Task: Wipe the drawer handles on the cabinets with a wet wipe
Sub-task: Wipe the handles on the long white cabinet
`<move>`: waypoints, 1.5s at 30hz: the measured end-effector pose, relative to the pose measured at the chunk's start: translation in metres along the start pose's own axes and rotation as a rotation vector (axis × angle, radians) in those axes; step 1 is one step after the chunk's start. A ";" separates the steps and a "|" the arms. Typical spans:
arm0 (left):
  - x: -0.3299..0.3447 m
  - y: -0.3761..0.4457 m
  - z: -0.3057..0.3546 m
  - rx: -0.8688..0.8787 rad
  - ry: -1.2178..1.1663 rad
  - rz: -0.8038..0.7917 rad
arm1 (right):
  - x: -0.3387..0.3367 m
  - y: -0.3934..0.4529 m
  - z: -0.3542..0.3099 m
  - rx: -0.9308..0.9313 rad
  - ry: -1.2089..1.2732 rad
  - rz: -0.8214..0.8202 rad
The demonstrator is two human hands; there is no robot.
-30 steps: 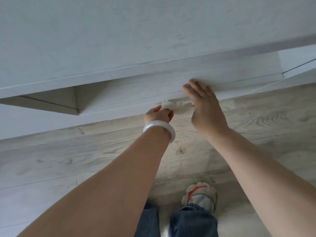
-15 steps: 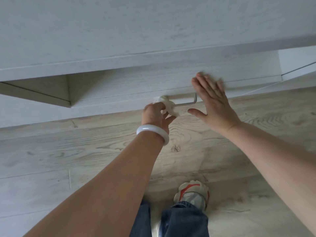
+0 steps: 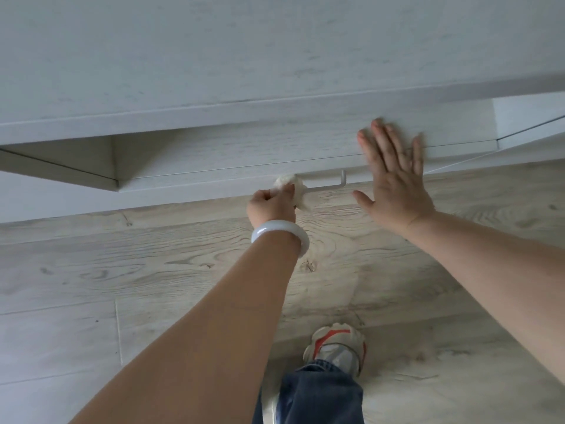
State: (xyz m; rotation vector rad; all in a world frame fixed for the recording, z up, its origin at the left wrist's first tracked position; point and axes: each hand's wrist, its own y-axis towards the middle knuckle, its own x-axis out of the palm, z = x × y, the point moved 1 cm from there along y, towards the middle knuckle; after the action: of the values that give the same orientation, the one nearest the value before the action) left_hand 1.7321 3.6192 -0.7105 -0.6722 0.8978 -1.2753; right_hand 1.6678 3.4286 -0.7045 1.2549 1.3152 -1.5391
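A thin white bar handle (image 3: 328, 186) sticks out from the front of a pale wood-grain drawer (image 3: 214, 166) of the cabinet. My left hand (image 3: 270, 206), with a white bangle on its wrist, grips a crumpled white wet wipe (image 3: 293, 189) wrapped around the left end of the handle. My right hand (image 3: 394, 179) is spread flat, fingers apart, against the drawer front to the right of the handle and holds nothing.
The cabinet's white top (image 3: 275, 50) overhangs the drawers and fills the upper view. Below is a light wood-plank floor (image 3: 153, 270). My shoe (image 3: 336, 344) and jeans leg (image 3: 318, 393) show at the bottom centre. Another cabinet front (image 3: 529, 123) lies at the right.
My right hand slid right off the handle onto the drawer front, uncovering the bar. My left hand with the wipe moved onto the handle's left end.
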 end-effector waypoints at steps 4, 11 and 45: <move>0.009 -0.023 -0.011 -0.198 -0.026 -0.032 | -0.001 0.000 -0.002 0.011 0.013 -0.002; 0.011 -0.013 -0.008 -0.072 -0.130 -0.046 | 0.001 0.001 -0.003 0.020 -0.009 0.007; -0.011 0.000 0.004 -0.058 -0.262 0.016 | 0.005 0.002 -0.001 0.011 0.020 0.024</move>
State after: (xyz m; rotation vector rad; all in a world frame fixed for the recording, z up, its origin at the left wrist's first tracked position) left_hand 1.7347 3.6298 -0.7066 -0.8547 0.7250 -1.1192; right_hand 1.6685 3.4291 -0.7094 1.2913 1.3018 -1.5222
